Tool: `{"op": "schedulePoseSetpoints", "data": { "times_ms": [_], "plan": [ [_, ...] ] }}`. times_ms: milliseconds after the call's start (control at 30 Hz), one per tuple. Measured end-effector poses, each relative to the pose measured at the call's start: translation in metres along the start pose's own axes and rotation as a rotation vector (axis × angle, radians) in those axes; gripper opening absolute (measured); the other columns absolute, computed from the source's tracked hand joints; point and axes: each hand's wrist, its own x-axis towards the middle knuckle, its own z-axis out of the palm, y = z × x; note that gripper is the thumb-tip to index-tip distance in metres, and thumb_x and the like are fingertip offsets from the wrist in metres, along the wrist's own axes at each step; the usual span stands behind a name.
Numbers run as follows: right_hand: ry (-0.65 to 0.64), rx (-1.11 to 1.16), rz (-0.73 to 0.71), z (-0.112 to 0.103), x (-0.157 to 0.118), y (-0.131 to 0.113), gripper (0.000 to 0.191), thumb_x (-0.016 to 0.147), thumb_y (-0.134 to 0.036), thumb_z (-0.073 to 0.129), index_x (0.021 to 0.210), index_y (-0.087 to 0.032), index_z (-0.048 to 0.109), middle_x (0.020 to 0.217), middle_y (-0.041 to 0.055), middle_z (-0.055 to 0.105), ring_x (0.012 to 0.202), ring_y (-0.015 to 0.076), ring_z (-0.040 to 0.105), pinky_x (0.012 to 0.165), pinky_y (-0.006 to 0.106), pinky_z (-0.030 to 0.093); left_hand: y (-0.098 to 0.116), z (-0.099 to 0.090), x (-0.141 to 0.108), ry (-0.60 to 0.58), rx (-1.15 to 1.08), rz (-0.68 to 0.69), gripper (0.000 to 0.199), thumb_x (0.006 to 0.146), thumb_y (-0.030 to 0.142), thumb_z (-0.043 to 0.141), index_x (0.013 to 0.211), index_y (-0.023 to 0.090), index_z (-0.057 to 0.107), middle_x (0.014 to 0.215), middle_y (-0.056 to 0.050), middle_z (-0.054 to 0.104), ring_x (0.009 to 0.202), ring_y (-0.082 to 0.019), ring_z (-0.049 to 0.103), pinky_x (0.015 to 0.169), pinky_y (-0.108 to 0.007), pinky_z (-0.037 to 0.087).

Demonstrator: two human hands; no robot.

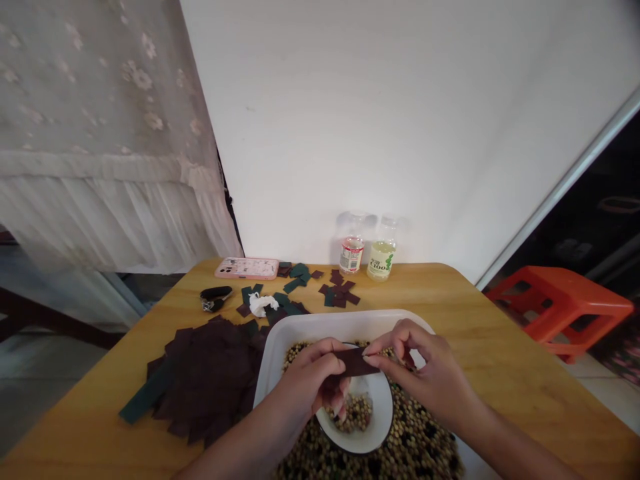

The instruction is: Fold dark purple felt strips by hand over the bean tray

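Note:
Between my hands is a dark brown rectangular strip [356, 362], held above a white bowl [384, 407]. My left hand [314, 373] is closed on the strip's left end, thumb on top. My right hand [423, 363] pinches its right end with thumb and fingertips. Small tan beads [357, 413] lie in the bowl. It sits in a white tray [320, 323], among many more tan and dark beads [420, 440]. To the left, a big heap of brown strips [213, 373] spreads over the table, with a dark green strip [145, 397] at its edge.
Two bottles [351, 247] [381, 257] stand against the wall. A pink-cased phone [247, 268], a black-handled clipper-like tool [216, 297], crumpled white tissue [262, 305] and loose strips [340, 293] lie at the back of the wooden table [510, 373]. An orange stool [565, 307] stands right.

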Motion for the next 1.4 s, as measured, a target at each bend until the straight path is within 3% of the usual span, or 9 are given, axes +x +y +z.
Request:
{"op": "schedulePoseSetpoints", "data": {
  "times_ms": [200,433,767,933,1100,1400],
  "plan": [
    [0.03,-0.005,-0.004,-0.001,-0.001,0.003,0.036,0.076,-0.023,0.06,0.057,-0.022,0.03,0.062,-0.0002,0.063,0.068,0.0161,0.065,0.048,0.021,0.042,0.002,0.0,-0.002,0.033,-0.028,0.02,0.011,0.055,0.023,0.051,0.064,0.017,0.049,0.04,0.006,0.046,0.028,-0.004,0.033,0.032,-0.019,0.032],
    [-0.031,-0.047,-0.075,-0.002,-0.001,0.001,0.023,0.075,-0.024,0.062,0.063,-0.021,0.042,0.068,0.0001,0.066,0.067,0.015,0.065,0.048,0.021,0.043,0.003,0.001,-0.004,0.047,-0.015,0.023,0.014,0.057,0.023,0.05,0.069,0.017,0.049,0.04,0.007,0.046,0.027,-0.004,0.029,0.032,-0.019,0.03],
    [-0.055,-0.006,-0.045,-0.001,-0.001,0.003,0.033,0.075,-0.022,0.061,0.056,-0.021,0.033,0.066,0.0007,0.068,0.063,0.0147,0.066,0.045,0.02,0.043,0.006,0.004,-0.007,0.032,0.014,0.015,0.01,0.057,0.022,0.048,0.065,0.017,0.049,0.038,0.008,0.042,0.027,-0.003,0.026,0.032,-0.018,0.031],
    [0.037,-0.014,-0.07,0.0,-0.004,0.003,0.038,0.076,-0.021,0.059,0.052,-0.022,0.028,0.054,-0.0009,0.059,0.071,0.0186,0.068,0.049,0.02,0.047,0.007,0.005,-0.007,0.037,0.026,-0.029,0.011,0.056,0.022,0.049,0.066,0.018,0.049,0.038,0.009,0.042,0.027,-0.003,0.025,0.032,-0.018,0.031],
    [0.039,-0.031,-0.095,0.0,-0.004,0.001,0.042,0.076,-0.019,0.059,0.051,-0.022,0.024,0.05,-0.0033,0.05,0.068,0.0183,0.068,0.047,0.019,0.046,0.006,0.004,-0.007,0.048,-0.004,-0.001,0.013,0.054,0.024,0.05,0.065,0.017,0.05,0.039,0.008,0.043,0.029,-0.003,0.025,0.033,-0.018,0.032],
    [0.039,-0.05,-0.114,0.0,-0.004,0.003,0.041,0.077,-0.019,0.059,0.052,-0.021,0.026,0.052,-0.0037,0.049,0.07,0.0179,0.068,0.049,0.019,0.046,0.007,0.005,-0.009,0.054,0.002,0.006,0.012,0.054,0.023,0.05,0.064,0.017,0.05,0.039,0.008,0.043,0.029,-0.002,0.025,0.033,-0.018,0.032]
  ]
}}
